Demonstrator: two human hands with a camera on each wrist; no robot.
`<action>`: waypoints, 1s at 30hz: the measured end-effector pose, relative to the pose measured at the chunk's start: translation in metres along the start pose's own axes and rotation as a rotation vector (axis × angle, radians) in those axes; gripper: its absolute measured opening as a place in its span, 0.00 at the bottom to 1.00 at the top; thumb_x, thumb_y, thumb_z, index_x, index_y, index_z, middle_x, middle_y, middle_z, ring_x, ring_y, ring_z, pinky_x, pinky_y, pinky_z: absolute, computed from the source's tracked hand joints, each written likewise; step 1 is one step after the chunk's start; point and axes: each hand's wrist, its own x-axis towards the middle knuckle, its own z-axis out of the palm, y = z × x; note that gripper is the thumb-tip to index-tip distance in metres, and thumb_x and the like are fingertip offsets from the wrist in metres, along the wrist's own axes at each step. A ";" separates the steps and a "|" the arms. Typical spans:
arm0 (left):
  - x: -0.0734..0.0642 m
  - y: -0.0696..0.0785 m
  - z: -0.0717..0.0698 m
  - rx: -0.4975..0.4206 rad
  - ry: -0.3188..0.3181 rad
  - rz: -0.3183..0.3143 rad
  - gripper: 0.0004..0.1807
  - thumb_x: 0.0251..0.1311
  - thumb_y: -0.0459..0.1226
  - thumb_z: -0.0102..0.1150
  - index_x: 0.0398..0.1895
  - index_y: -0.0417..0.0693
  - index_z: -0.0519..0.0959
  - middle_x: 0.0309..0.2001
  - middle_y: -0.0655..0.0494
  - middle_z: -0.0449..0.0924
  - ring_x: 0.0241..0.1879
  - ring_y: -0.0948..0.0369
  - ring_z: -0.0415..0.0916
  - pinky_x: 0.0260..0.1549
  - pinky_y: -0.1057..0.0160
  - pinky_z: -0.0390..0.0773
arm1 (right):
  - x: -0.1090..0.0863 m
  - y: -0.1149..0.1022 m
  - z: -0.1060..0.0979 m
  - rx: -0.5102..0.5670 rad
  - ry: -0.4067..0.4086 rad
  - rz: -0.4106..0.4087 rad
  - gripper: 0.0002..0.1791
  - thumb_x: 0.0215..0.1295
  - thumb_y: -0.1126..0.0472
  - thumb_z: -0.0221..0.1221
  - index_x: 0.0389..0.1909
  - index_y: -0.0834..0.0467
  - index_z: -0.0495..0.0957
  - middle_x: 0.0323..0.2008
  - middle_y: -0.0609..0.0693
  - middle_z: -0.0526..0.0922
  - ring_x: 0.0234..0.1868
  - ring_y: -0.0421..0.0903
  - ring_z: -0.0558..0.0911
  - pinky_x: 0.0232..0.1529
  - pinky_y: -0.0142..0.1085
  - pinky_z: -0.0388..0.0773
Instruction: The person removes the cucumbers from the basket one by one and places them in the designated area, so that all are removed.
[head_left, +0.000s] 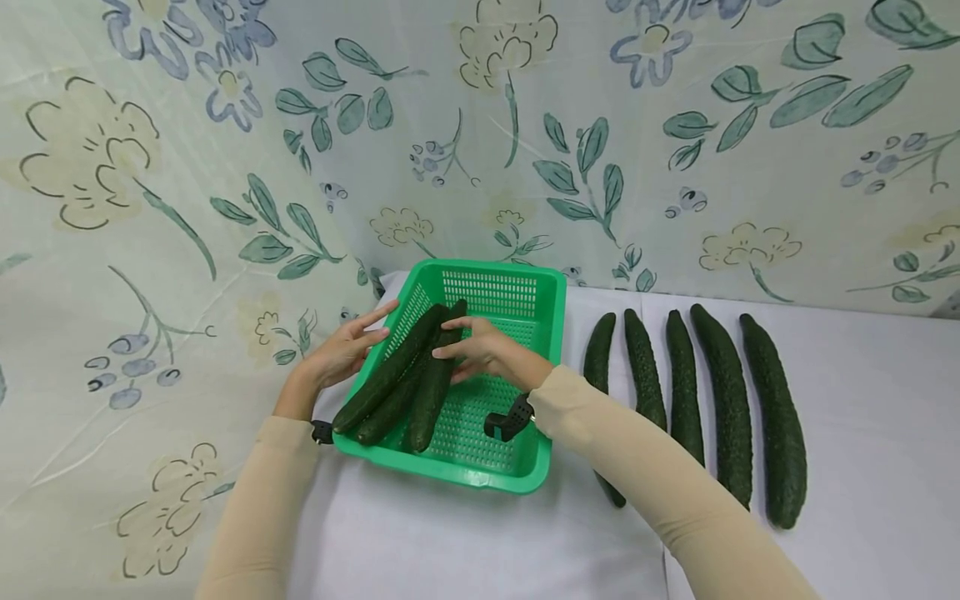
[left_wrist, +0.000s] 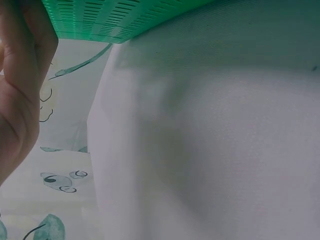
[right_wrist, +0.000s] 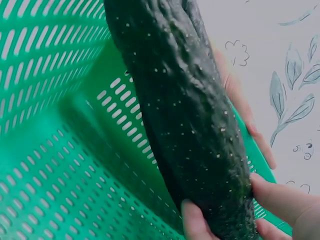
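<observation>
No readable text, label, brand, number or sign anywhere in the head view or either wrist view.

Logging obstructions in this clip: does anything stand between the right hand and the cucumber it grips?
Nothing visible: the right hand touches the cucumber directly. Other cucumbers in the basket lie to that one's left.

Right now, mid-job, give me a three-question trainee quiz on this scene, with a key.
1. How many cucumbers lie on the white cloth, outside the green basket?
2. True or false: in the head view, the left hand is at the basket's left rim.
3. What does the right hand grip?

Key:
1. Five.
2. True.
3. A cucumber in the basket.
</observation>
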 end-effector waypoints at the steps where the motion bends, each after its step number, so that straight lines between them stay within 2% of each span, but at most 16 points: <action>1: 0.000 0.000 0.000 0.001 0.000 0.001 0.32 0.79 0.40 0.45 0.81 0.64 0.51 0.28 0.57 0.79 0.11 0.64 0.62 0.18 0.68 0.70 | -0.001 -0.001 0.000 0.009 -0.001 -0.002 0.36 0.65 0.69 0.65 0.73 0.55 0.65 0.73 0.65 0.53 0.40 0.66 0.85 0.44 0.52 0.82; 4: 0.000 0.000 0.000 0.014 0.005 -0.001 0.32 0.78 0.40 0.46 0.81 0.64 0.51 0.24 0.58 0.76 0.10 0.64 0.60 0.16 0.68 0.67 | -0.003 -0.004 0.001 0.027 -0.002 -0.012 0.36 0.65 0.70 0.65 0.73 0.55 0.65 0.74 0.63 0.52 0.37 0.64 0.85 0.43 0.52 0.82; 9: -0.001 0.001 -0.001 0.075 0.034 -0.006 0.32 0.78 0.41 0.47 0.80 0.63 0.52 0.14 0.61 0.62 0.08 0.66 0.54 0.12 0.67 0.61 | -0.009 -0.009 0.001 0.056 -0.014 -0.031 0.36 0.66 0.70 0.64 0.74 0.55 0.64 0.74 0.62 0.51 0.34 0.60 0.86 0.45 0.52 0.81; 14: -0.001 0.004 -0.001 0.083 0.045 -0.018 0.32 0.78 0.41 0.48 0.80 0.64 0.53 0.17 0.60 0.62 0.10 0.65 0.54 0.14 0.65 0.59 | -0.017 -0.017 -0.003 0.082 -0.023 -0.051 0.36 0.67 0.71 0.63 0.74 0.54 0.64 0.77 0.58 0.45 0.31 0.58 0.85 0.44 0.52 0.82; 23: -0.002 0.004 -0.002 0.075 0.056 -0.029 0.32 0.77 0.39 0.48 0.80 0.64 0.53 0.14 0.62 0.57 0.11 0.65 0.53 0.15 0.66 0.58 | -0.036 -0.034 -0.019 0.116 0.006 -0.089 0.34 0.66 0.71 0.63 0.71 0.51 0.68 0.77 0.56 0.48 0.35 0.59 0.86 0.45 0.51 0.82; 30: -0.001 0.005 -0.001 0.088 0.081 -0.037 0.31 0.77 0.39 0.49 0.79 0.66 0.56 0.13 0.62 0.57 0.11 0.66 0.53 0.14 0.66 0.59 | -0.050 -0.037 -0.038 0.115 0.034 -0.134 0.35 0.65 0.71 0.64 0.72 0.51 0.68 0.71 0.59 0.60 0.33 0.57 0.87 0.44 0.50 0.82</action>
